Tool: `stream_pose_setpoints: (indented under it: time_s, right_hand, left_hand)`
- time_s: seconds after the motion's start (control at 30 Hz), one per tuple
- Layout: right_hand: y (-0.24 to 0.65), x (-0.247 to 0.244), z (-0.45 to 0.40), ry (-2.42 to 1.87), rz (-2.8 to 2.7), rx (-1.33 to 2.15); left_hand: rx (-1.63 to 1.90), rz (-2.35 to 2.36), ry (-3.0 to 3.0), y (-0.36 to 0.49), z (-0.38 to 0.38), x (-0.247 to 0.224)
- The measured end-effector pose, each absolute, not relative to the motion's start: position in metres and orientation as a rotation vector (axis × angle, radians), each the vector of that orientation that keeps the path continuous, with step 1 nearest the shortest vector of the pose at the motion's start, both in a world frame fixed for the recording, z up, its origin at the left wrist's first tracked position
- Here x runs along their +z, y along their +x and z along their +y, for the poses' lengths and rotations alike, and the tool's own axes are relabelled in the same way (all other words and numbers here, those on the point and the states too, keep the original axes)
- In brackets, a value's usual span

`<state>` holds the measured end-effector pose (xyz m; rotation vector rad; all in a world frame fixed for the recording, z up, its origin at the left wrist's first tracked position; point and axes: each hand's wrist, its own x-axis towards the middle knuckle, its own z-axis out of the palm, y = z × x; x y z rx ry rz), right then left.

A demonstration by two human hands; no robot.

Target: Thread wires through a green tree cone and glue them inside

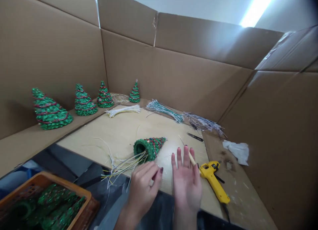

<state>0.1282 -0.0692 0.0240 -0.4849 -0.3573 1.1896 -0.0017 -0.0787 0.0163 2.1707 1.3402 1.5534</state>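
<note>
Left hand: fingers pressed together and curled; any pinched item cannot be confirmed. Right hand: spread, with a thin wooden stick just behind the fingers; hold unclear. Nearest both lies one glittered green cone tree, on its side on the plywood board. It is judged light and stiff, best taken at the hollow base; its loose wires look limp. Counted: four upright trees upper left, four wire bundles along the top of the board, one yellow glue gun right. The orange crate lower left holds more trees, uncountable.
</note>
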Motion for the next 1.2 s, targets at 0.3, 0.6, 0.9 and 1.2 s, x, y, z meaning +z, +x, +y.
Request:
stream_pose_setpoints:
  time_s: [0.3, 0.6, 0.9, 1.2]
  right_hand:
    - [0.129, -0.006, -0.056, -0.722, -0.705, 0.898]
    - [0.110, -0.010, -0.053, -0.806, -0.935, 0.740]
    - [0.101, -0.001, -0.055, -0.931, -0.996, 0.518]
    - [0.100, -0.002, -0.056, -0.962, -1.034, 0.478]
  left_hand:
    - [1.601, 1.612, 1.913, -0.028, -0.053, -0.007]
    - [1.484, 1.631, 1.936, -0.024, -0.043, -0.015]
    - [1.579, 1.652, 1.942, -0.023, -0.040, -0.015]
    - [1.606, 1.644, 1.946, -0.023, -0.040, -0.015]
